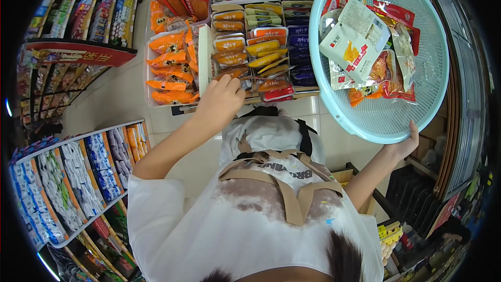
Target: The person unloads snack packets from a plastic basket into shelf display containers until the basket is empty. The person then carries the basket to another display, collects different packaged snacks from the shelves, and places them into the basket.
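My left hand [223,98] is at the front of a display box, its fingers curled down at the near end of a column of orange snack packets [229,45]. Its fingertips are hidden, so what they hold cannot be made out. A white divider [205,55] stands just left of that hand. On the right, my right hand [406,145] grips the rim of a light blue plastic basket [360,125]. Several snack packets lie in the basket, with a white packet [355,39] on top and a red packet [394,13] behind it.
Left of the divider is a clear bin of orange-wrapped snacks [169,70]. Yellow packets [267,55] and purple packets [302,47] fill the columns to the right. Snack shelves [78,177] stand at left. Egg trays [389,237] sit at lower right.
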A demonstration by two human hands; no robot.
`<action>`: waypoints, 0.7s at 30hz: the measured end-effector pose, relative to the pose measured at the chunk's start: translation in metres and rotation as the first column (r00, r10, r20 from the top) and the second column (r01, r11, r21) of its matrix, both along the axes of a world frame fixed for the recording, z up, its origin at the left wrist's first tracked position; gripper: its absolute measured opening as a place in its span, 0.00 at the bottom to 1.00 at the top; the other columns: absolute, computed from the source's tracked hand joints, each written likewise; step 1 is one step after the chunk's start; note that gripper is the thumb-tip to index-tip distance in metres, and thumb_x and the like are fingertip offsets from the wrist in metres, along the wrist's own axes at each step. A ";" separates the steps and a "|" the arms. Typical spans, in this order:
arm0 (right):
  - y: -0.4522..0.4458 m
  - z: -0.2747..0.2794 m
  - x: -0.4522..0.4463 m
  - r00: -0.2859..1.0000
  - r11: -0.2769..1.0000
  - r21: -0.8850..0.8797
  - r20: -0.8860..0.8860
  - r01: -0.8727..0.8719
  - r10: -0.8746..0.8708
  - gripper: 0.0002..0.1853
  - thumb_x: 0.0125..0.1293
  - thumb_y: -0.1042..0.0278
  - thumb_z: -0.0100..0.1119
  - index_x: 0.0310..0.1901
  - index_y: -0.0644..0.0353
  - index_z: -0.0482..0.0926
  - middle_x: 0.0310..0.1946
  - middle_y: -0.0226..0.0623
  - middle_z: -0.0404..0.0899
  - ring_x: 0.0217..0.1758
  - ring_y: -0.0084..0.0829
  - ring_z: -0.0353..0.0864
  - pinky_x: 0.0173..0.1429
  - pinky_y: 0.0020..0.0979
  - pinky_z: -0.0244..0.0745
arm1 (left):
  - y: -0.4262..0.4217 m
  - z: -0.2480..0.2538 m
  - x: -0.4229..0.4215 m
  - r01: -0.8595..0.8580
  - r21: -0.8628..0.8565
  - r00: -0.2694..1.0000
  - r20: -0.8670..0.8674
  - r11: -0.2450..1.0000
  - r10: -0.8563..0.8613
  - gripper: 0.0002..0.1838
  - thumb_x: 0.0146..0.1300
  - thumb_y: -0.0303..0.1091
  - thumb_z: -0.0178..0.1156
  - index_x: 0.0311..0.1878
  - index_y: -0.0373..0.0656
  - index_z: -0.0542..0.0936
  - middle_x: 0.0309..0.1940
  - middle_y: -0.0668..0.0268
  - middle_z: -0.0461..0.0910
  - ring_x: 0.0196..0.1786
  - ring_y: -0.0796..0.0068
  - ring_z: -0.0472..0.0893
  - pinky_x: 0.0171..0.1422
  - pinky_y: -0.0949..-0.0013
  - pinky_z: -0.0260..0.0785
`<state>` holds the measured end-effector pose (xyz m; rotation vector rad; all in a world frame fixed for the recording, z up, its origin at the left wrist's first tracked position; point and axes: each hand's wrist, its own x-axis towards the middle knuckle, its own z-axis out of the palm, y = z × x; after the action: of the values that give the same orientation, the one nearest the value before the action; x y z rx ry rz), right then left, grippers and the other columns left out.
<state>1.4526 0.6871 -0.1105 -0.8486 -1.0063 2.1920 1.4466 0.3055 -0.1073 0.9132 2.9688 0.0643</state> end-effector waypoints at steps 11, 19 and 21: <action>-0.006 0.006 -0.001 1.000 0.998 -0.055 -0.027 0.005 -0.006 0.28 0.51 0.77 0.47 0.56 0.73 0.60 0.53 0.54 0.65 0.56 0.48 0.66 0.61 0.46 0.61 | 0.020 0.097 -0.028 0.091 0.744 0.948 -0.267 0.662 0.170 0.13 0.42 0.19 0.59 0.33 0.44 0.81 0.35 0.68 0.78 0.35 0.70 0.75 0.37 0.71 0.65; -0.007 -0.001 0.001 0.999 1.000 0.006 -0.046 0.017 -0.017 0.29 0.50 0.75 0.47 0.57 0.72 0.60 0.52 0.53 0.67 0.54 0.47 0.68 0.61 0.46 0.62 | 0.128 0.071 -0.035 0.564 0.571 0.800 -0.557 0.597 -0.224 0.08 0.38 0.30 0.58 0.26 0.44 0.80 0.33 0.75 0.75 0.38 0.76 0.73 0.34 0.75 0.61; -0.005 -0.004 0.002 0.999 1.000 -0.011 -0.046 -0.014 0.014 0.29 0.50 0.76 0.47 0.57 0.71 0.60 0.52 0.52 0.67 0.54 0.46 0.68 0.60 0.45 0.63 | 0.142 0.058 -0.031 0.593 0.543 0.791 -0.532 0.595 -0.302 0.09 0.39 0.29 0.58 0.29 0.43 0.80 0.36 0.75 0.76 0.40 0.76 0.73 0.35 0.74 0.61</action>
<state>1.4550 0.6816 -0.1140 -0.7946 -0.9812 2.2208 1.4161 0.4478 -0.0494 1.9709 2.8968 1.1902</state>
